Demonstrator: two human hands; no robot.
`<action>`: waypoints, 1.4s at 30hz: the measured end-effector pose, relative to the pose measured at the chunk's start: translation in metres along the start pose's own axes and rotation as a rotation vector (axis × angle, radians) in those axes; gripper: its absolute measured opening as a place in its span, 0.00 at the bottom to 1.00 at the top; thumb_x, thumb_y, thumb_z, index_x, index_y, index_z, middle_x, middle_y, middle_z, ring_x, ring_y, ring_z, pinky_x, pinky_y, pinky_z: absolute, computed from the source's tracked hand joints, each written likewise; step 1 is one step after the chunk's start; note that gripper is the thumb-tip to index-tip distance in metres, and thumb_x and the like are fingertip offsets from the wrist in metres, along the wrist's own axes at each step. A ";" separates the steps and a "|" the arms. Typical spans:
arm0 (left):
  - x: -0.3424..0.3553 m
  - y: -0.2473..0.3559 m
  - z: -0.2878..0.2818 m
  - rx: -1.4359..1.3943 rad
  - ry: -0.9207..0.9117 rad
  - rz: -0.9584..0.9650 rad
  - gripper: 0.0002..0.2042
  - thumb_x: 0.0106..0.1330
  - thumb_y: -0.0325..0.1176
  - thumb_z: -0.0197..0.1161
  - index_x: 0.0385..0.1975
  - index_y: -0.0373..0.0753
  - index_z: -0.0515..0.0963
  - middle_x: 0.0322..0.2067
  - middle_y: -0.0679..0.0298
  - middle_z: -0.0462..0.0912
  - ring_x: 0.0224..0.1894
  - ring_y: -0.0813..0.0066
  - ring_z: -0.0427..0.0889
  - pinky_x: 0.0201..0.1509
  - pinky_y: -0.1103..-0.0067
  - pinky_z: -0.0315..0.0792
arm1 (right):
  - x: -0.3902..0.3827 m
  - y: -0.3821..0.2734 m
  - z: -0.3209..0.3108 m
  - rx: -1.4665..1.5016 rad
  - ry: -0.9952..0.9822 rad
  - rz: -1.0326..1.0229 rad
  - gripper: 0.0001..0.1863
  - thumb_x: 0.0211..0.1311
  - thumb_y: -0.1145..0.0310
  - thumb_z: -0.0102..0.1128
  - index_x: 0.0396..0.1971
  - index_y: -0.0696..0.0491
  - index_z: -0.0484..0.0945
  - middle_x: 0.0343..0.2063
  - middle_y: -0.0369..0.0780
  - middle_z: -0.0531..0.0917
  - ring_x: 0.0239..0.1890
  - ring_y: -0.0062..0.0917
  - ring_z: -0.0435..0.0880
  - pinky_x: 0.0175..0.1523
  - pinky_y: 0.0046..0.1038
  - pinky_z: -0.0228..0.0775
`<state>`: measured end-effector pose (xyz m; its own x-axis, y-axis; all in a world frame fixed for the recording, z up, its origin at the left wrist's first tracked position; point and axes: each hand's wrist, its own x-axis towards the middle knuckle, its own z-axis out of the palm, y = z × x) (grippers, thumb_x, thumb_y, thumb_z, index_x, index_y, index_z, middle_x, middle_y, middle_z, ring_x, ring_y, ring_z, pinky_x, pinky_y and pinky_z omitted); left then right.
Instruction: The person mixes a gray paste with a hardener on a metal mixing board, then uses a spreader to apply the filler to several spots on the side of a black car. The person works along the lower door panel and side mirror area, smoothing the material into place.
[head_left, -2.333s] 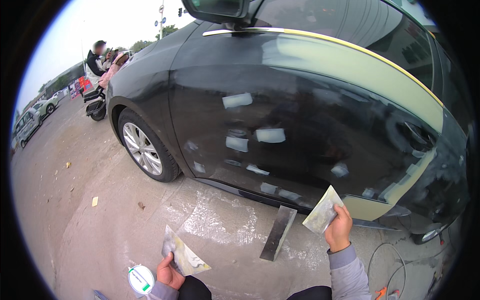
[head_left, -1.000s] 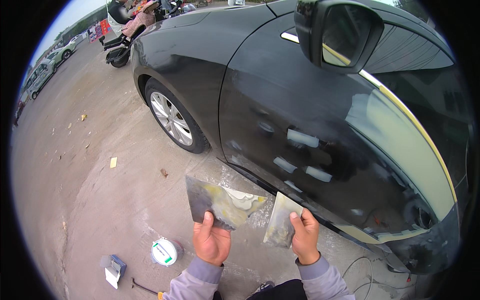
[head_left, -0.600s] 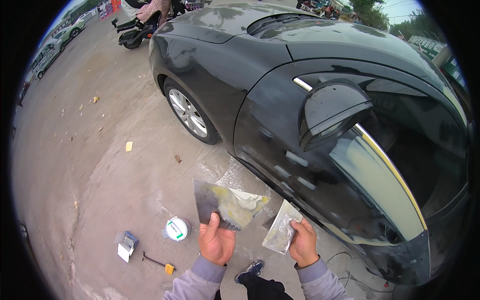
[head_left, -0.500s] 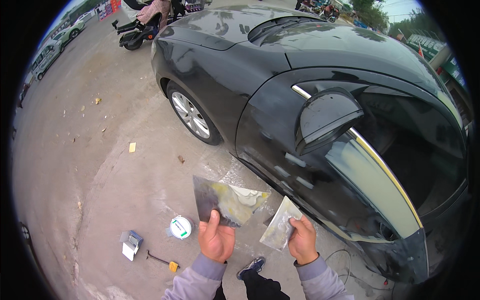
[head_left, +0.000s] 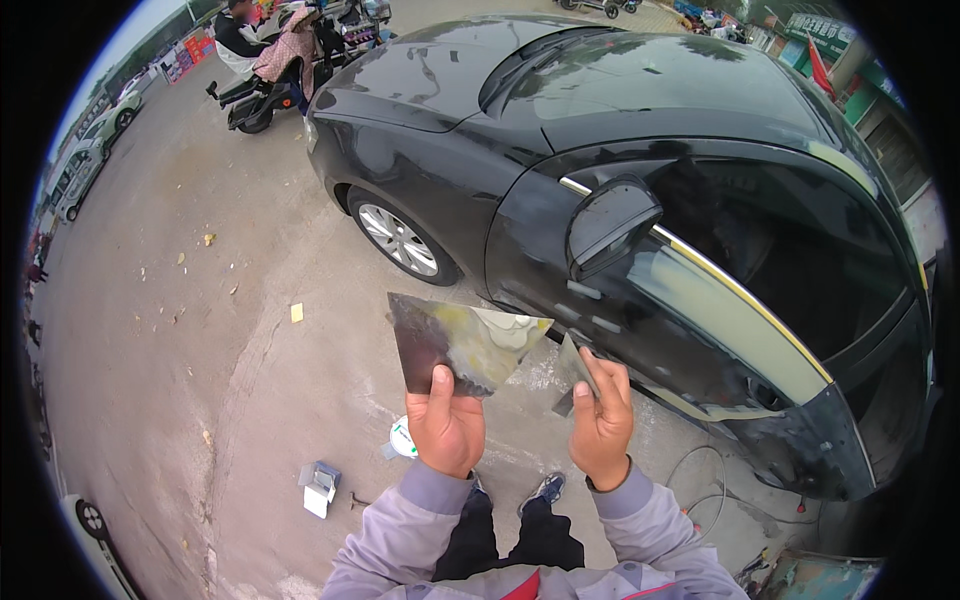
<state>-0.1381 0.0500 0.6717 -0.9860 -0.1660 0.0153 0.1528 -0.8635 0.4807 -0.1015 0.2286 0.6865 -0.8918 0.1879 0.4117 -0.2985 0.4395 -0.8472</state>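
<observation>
My left hand (head_left: 445, 430) grips a flat, stained putty board (head_left: 425, 350) by its near edge, thumb on top. A mound of pale putty (head_left: 508, 330) lies on the board's far right part. Just right of the board, my right hand (head_left: 603, 425) pinches a thin putty spreader (head_left: 573, 370), which is tilted so that little of its face shows. The two tools look close together; whether they touch I cannot tell. Beyond them stands a dark car (head_left: 540, 225) with pale, smoothed filler (head_left: 735, 315) across its door and a black side mirror (head_left: 612, 225).
On the ground lie a white tub (head_left: 402, 437), partly hidden by my left hand, an opened small box (head_left: 319, 488) and a yellow piece (head_left: 297, 313). A thin hose (head_left: 715, 460) curls beside the car. Someone sits on a scooter (head_left: 265, 95) at the far left.
Both hands stand higher in the picture. The spreader has turned from face-up to nearly edge-on and sits closer to the board. The view has shifted, showing both my shoes.
</observation>
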 end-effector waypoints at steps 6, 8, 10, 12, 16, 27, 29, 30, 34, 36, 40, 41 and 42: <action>-0.021 0.032 0.001 0.175 -0.121 0.101 0.16 0.80 0.25 0.57 0.65 0.34 0.73 0.64 0.56 0.78 0.66 0.66 0.77 0.73 0.64 0.70 | -0.004 -0.044 0.052 -0.197 -0.044 -0.382 0.29 0.58 0.87 0.63 0.59 0.49 0.86 0.55 0.47 0.79 0.59 0.46 0.79 0.67 0.44 0.72; -0.026 0.046 -0.003 0.220 -0.090 0.132 0.12 0.79 0.25 0.59 0.58 0.32 0.75 0.59 0.55 0.82 0.62 0.68 0.79 0.70 0.66 0.72 | -0.007 -0.053 0.064 -0.150 -0.085 -0.406 0.30 0.54 0.87 0.64 0.58 0.49 0.87 0.55 0.47 0.79 0.59 0.47 0.79 0.67 0.45 0.72; -0.025 0.061 -0.005 0.252 -0.099 0.204 0.12 0.79 0.25 0.59 0.58 0.31 0.75 0.58 0.55 0.82 0.61 0.68 0.80 0.68 0.67 0.74 | -0.009 -0.060 0.072 -0.115 -0.154 -0.424 0.31 0.52 0.87 0.64 0.57 0.49 0.87 0.54 0.47 0.79 0.57 0.45 0.80 0.66 0.45 0.72; -0.020 0.077 -0.005 0.290 -0.110 0.287 0.13 0.80 0.25 0.58 0.59 0.31 0.75 0.59 0.55 0.82 0.61 0.67 0.80 0.68 0.67 0.74 | -0.006 -0.067 0.075 -0.097 -0.238 -0.437 0.30 0.53 0.87 0.64 0.57 0.49 0.87 0.53 0.47 0.80 0.55 0.43 0.81 0.65 0.42 0.73; 0.000 0.115 -0.006 0.213 -0.041 0.289 0.17 0.80 0.25 0.57 0.66 0.32 0.73 0.64 0.55 0.80 0.65 0.63 0.80 0.69 0.65 0.74 | 0.011 -0.084 0.074 0.256 -0.058 -0.142 0.21 0.72 0.80 0.57 0.63 0.57 0.82 0.55 0.44 0.82 0.55 0.35 0.82 0.65 0.38 0.76; 0.046 0.161 -0.029 0.182 -0.041 0.050 0.22 0.81 0.25 0.54 0.73 0.38 0.67 0.70 0.59 0.76 0.69 0.64 0.77 0.74 0.64 0.72 | 0.055 -0.064 0.071 0.415 -0.549 0.003 0.18 0.76 0.72 0.62 0.60 0.62 0.83 0.50 0.41 0.84 0.48 0.24 0.82 0.55 0.24 0.73; 0.064 0.163 -0.031 0.179 -0.071 0.137 0.22 0.81 0.24 0.54 0.73 0.38 0.66 0.70 0.59 0.76 0.69 0.63 0.77 0.74 0.63 0.72 | 0.068 -0.058 0.080 0.225 -0.393 0.004 0.18 0.75 0.72 0.62 0.60 0.60 0.84 0.42 0.41 0.84 0.39 0.24 0.81 0.46 0.25 0.73; 0.073 0.158 -0.031 0.232 -0.078 0.188 0.21 0.81 0.25 0.56 0.72 0.37 0.69 0.68 0.57 0.77 0.69 0.61 0.77 0.74 0.62 0.71 | 0.074 -0.056 0.088 0.213 -0.302 0.026 0.18 0.74 0.72 0.62 0.60 0.60 0.84 0.41 0.41 0.84 0.37 0.24 0.81 0.44 0.25 0.73; 0.112 0.142 -0.025 0.541 -0.291 0.358 0.07 0.78 0.22 0.60 0.51 0.33 0.80 0.52 0.51 0.88 0.58 0.61 0.87 0.66 0.65 0.77 | 0.101 -0.050 0.130 0.182 -0.091 -0.067 0.17 0.72 0.71 0.62 0.56 0.64 0.83 0.34 0.44 0.82 0.32 0.24 0.79 0.37 0.27 0.70; 0.141 0.143 -0.018 0.784 -0.473 0.360 0.09 0.76 0.20 0.60 0.52 0.32 0.80 0.51 0.49 0.88 0.56 0.58 0.87 0.62 0.64 0.80 | 0.120 -0.043 0.141 0.232 -0.062 -0.064 0.16 0.74 0.72 0.59 0.55 0.66 0.82 0.36 0.42 0.85 0.34 0.22 0.80 0.41 0.26 0.72; 0.220 0.159 -0.006 1.289 -0.971 0.248 0.13 0.68 0.14 0.62 0.50 0.32 0.83 0.50 0.50 0.89 0.55 0.55 0.89 0.58 0.66 0.82 | 0.166 -0.013 0.161 0.968 0.187 0.405 0.17 0.77 0.73 0.53 0.59 0.64 0.80 0.47 0.39 0.88 0.45 0.22 0.86 0.56 0.23 0.74; 0.238 0.161 -0.006 1.435 -1.070 0.187 0.14 0.66 0.13 0.62 0.49 0.32 0.83 0.50 0.51 0.89 0.54 0.56 0.89 0.58 0.67 0.82 | 0.177 -0.001 0.164 1.053 0.242 0.480 0.17 0.77 0.72 0.53 0.59 0.63 0.80 0.48 0.39 0.88 0.46 0.22 0.86 0.56 0.24 0.75; 0.254 0.163 -0.008 1.506 -1.054 0.140 0.13 0.67 0.13 0.62 0.48 0.33 0.83 0.49 0.52 0.89 0.54 0.58 0.89 0.57 0.69 0.82 | 0.187 0.014 0.168 1.133 0.298 0.544 0.17 0.78 0.71 0.53 0.59 0.62 0.80 0.48 0.40 0.88 0.47 0.23 0.87 0.56 0.25 0.76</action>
<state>-0.3627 -0.1363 0.7473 -0.6908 0.6528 0.3110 0.6304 0.3331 0.7012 -0.3300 0.1225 0.6955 -0.9229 0.3586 -0.1402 -0.1739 -0.7131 -0.6792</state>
